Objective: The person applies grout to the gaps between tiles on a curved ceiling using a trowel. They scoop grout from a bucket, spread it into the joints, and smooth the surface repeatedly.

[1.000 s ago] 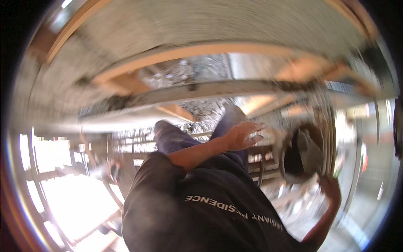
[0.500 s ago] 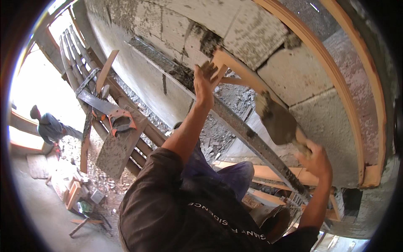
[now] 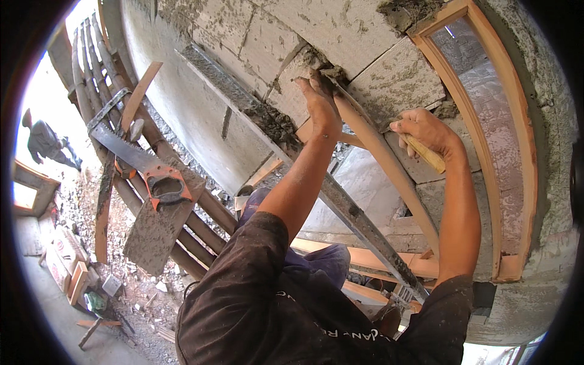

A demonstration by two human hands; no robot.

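Note:
My left hand (image 3: 320, 106) is raised to the wall, its fingers stretched out against the upper end of a wooden frame (image 3: 389, 167). Just above the fingertips is a rough gap with wet mortar (image 3: 331, 72) between the pale blocks of the wall (image 3: 395, 73). Right of the frame, my right hand (image 3: 429, 135) is closed round the yellowish wooden handle (image 3: 426, 155) of a trowel. The blade points up and left toward the gap, seen nearly edge-on, so its face and any mortar on it are hard to make out.
A long metal bar (image 3: 359, 222) slants below my arms. At left, a handsaw (image 3: 167, 185) with an orange-and-black handle lies on a mortar-spotted board (image 3: 158, 234) across bamboo poles (image 3: 191, 255). A wooden window frame (image 3: 486, 176) stands at right. Another person (image 3: 45, 140) is far left.
My right hand has moved up and left with the trowel, toward the gap. My left hand has come to lie flatter against the frame's top end. The view has shifted slightly.

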